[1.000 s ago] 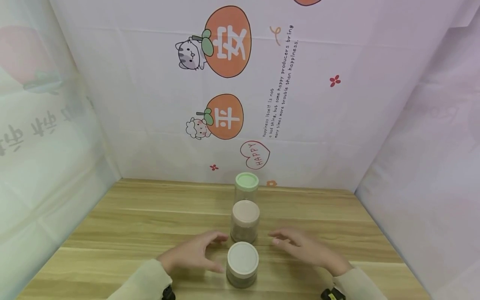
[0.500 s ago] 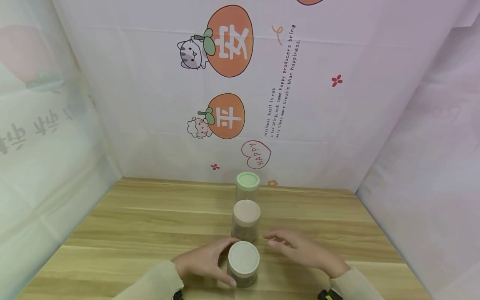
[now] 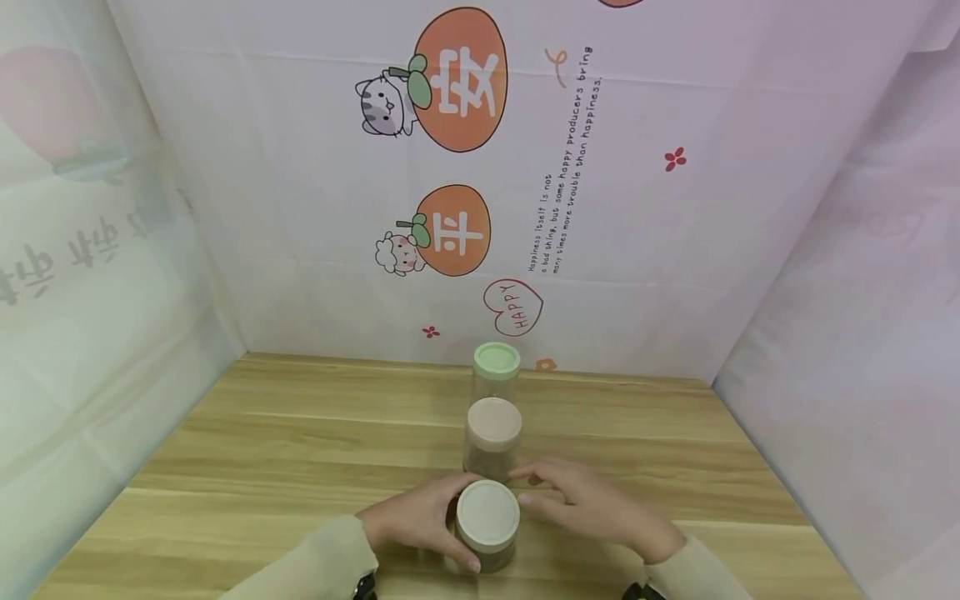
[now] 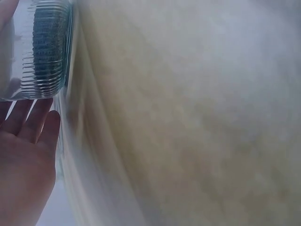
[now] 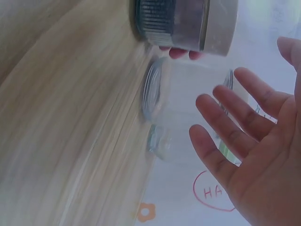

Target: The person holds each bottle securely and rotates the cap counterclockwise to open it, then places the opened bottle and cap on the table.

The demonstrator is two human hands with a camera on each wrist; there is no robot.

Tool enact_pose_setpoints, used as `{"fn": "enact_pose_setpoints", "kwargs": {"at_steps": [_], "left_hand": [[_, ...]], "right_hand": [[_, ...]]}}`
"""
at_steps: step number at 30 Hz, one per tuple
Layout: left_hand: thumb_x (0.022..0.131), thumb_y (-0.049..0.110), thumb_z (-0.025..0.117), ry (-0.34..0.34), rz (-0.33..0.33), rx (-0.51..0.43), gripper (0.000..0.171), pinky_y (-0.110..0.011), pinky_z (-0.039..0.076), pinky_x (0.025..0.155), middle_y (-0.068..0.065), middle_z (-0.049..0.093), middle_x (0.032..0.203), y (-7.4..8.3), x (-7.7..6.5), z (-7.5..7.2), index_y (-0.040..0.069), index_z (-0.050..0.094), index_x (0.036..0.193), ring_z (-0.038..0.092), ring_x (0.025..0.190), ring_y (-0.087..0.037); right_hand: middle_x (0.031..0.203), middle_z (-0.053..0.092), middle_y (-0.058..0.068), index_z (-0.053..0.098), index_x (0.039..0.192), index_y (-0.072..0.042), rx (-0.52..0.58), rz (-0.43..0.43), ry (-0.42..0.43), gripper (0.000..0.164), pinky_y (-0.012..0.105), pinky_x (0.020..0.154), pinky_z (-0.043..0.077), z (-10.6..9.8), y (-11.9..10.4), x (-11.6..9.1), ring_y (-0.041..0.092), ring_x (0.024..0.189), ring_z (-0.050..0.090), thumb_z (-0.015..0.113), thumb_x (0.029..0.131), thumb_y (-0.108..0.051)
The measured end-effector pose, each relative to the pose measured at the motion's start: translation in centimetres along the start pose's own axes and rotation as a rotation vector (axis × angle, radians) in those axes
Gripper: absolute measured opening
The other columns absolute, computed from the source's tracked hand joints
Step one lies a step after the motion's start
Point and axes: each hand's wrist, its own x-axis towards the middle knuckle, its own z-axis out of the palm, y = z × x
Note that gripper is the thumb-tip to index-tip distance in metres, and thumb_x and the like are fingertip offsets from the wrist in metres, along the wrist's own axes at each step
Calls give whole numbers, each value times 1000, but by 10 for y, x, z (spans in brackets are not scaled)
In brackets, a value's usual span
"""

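Observation:
A short clear jar with a cream lid [image 3: 488,512] stands upright nearest to me. My left hand [image 3: 423,521] holds it from the left, thumb at the front and fingers round the far side. In the left wrist view, ribbed glass with dark contents shows at the base of the jar [image 4: 47,52], beside my left hand [image 4: 23,165]. Close to the jar's right side is my right hand [image 3: 581,504]; the right wrist view shows the fingers of that right hand [image 5: 263,150] spread and apart from the jar. Behind stands a jar with a pale pinkish lid [image 3: 493,421].
Farthest back, a slimmer clear jar with a green lid [image 3: 497,360] lines up with the other two. The wood-grain tabletop [image 3: 330,433] meets a printed white cloth [image 3: 315,250] at the back, and cloth hangs at both sides.
My left hand has moved right from beside the front jar to a hold on it. The right hand has shifted left, closer to that jar. All three jars stay in place.

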Motion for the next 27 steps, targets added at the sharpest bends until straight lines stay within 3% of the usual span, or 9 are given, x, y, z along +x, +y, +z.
{"fn": "enact_pose_setpoints", "kwargs": {"at_steps": [9,14,20,27], "left_hand": [[78,26,89,-1,-33,-14,79,-33,43,105,7,55,134,-1,-1,1,23,42,142,54,121,-12],[80,22,88,-9,0,-57,78,-33,44,105,4,54,136,-2,-1,2,23,41,142,54,122,-14],[81,21,87,-18,9,-91,81,-33,45,104,3,53,139,-2,-1,2,24,39,146,54,123,-15],[80,25,88,-30,0,-82,88,-32,45,103,4,51,141,-2,-1,3,27,34,150,55,123,-14]], "right_hand": [[129,59,-9,63,131,-17,-298,-174,122,52,40,97,51,15,-16,8,13,118,57,61,96,-54],[128,57,-10,64,131,-20,-445,-188,169,61,39,94,51,24,-25,13,12,114,57,59,91,-66],[121,56,-10,65,129,-22,-513,-177,213,68,42,92,51,36,-34,17,13,110,56,59,85,-73],[112,56,-6,67,126,-16,-611,-203,273,75,44,92,52,46,-38,20,14,104,57,61,82,-76]]}}
